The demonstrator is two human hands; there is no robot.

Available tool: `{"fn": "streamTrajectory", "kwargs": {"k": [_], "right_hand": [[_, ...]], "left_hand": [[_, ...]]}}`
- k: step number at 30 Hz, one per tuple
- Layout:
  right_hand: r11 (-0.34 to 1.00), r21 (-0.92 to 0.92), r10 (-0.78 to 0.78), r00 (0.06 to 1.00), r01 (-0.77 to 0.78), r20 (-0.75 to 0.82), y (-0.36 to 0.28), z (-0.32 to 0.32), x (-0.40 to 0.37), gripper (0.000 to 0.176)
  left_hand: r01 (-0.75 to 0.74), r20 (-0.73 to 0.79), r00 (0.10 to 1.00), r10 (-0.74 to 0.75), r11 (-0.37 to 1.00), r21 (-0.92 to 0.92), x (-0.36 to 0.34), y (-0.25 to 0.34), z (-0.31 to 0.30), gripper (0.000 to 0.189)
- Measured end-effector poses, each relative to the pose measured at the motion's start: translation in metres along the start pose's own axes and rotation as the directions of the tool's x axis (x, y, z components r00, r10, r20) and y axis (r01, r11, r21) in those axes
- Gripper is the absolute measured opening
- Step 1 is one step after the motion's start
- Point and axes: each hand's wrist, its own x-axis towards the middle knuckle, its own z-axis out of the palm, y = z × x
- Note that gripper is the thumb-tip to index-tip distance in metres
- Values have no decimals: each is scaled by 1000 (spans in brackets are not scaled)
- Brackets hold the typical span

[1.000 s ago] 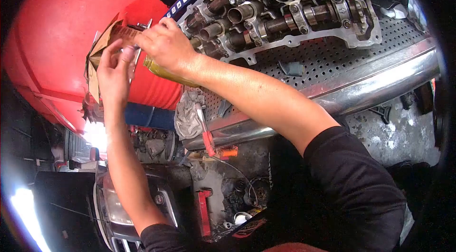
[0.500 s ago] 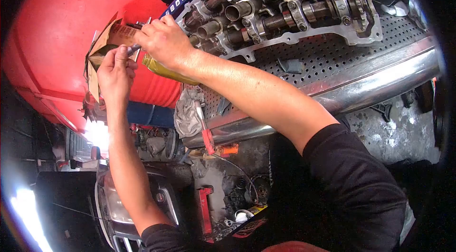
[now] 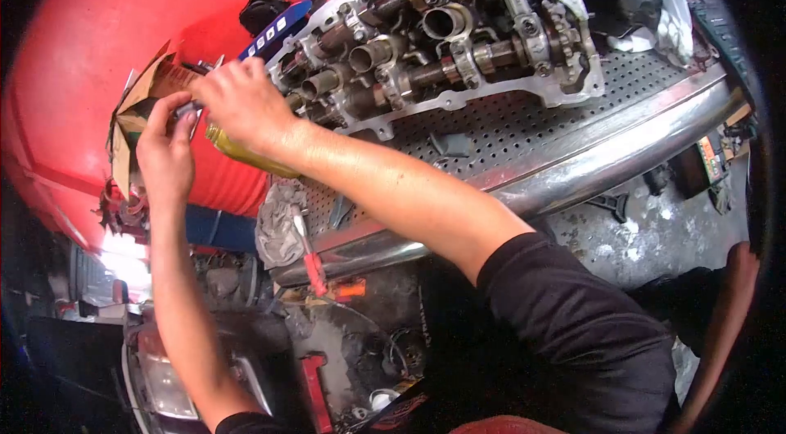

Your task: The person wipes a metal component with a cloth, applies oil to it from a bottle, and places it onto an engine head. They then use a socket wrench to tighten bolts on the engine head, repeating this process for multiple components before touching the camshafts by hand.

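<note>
My left hand (image 3: pixel 168 143) is closed with thumb and fingers on a small metal cylinder (image 3: pixel 188 112), beside an open cardboard box (image 3: pixel 135 110). Close against it, my right hand (image 3: pixel 250 106) has its fingers curled; what they hold, if anything, is hidden. Under my right wrist lies a yellow-green bottle (image 3: pixel 237 151). To the right, a cylinder head with camshafts (image 3: pixel 442 33) rests on a perforated metal surface (image 3: pixel 508 127).
A grey rag (image 3: pixel 281 225) and a red-handled tool (image 3: pixel 311 262) lie at the metal edge. A dark flat piece (image 3: pixel 452 145) sits below the cylinder head. Another person's arm (image 3: pixel 725 327) shows at right. A car headlight (image 3: pixel 168 377) is at lower left.
The view has shifted, so the cylinder head and bench appear further left. My hands remain together near the box, the left fingers slightly repositioned round the cylinder. Another person's arm has appeared at right.
</note>
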Motion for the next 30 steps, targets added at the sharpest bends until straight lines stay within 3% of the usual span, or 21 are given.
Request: {"fn": "streamTrajectory", "kwargs": {"k": [2,4,5,6,8,9,11,13,14,15,16,18,19,22,23,26,27,30], "right_hand": [[995,16,-96,990,98,-104,2,16,-10,22],[991,75,-116,991,111,63,8,7,-7,17],[987,44,-149,982,155,-118,9,9,-5,11],[991,17,-128,985,130,-113,10,8,-4,11],[996,-18,-89,990,87,-109,7,11,1,11],[995,-54,-89,988,83,-130,6,9,2,12],[996,-19,-86,974,84,-210,1,8,3,13],[990,-50,-143,953,134,-266,2,10,2,14],[992,-1,-127,979,129,-158,5,9,1,18],[992,46,-114,992,116,-48,9,8,-1,22],[991,93,-105,992,99,65,12,8,-2,27],[996,19,-88,995,87,38,15,3,-1,19],[997,-14,-81,996,82,28,12,1,1,16],[999,-15,-54,992,52,-117,7,5,2,16],[997,-15,-76,992,75,-99,8,6,1,16],[990,-12,-144,988,144,-55,15,16,-3,16],[990,3,-143,988,144,-53,15,13,-2,17],[995,-15,-96,994,97,43,15,4,-2,35]], "left_hand": [[-20,93,995,27,997,-79,3,-13,-3,29],[76,95,994,-54,964,-254,3,-11,-1,28],[320,153,945,-289,914,-248,1,-4,-7,26],[519,178,855,-488,791,-325,4,9,-9,26],[579,295,804,-516,793,-188,8,-7,-16,20],[429,204,895,-396,889,-158,8,-9,-13,19],[114,47,993,-112,993,-44,4,-14,-2,19],[-92,-23,996,90,991,-97,4,-16,4,19],[-200,-61,979,194,973,-116,5,-17,6,19],[-187,-54,982,180,965,-186,5,-12,7,20],[-22,-37,999,14,973,-232,5,-5,5,20],[308,17,948,-319,901,-305,3,8,-2,20],[401,132,915,-380,891,-211,9,-12,-6,23],[146,33,989,-147,989,29,4,-15,-1,21],[-72,-52,996,71,997,-20,0,-14,5,21],[-124,-11,992,124,982,-140,-2,-7,4,24],[-68,-124,992,27,938,-339,-5,8,12,18],[388,125,920,-371,905,-172,8,-7,-5,21]]}}
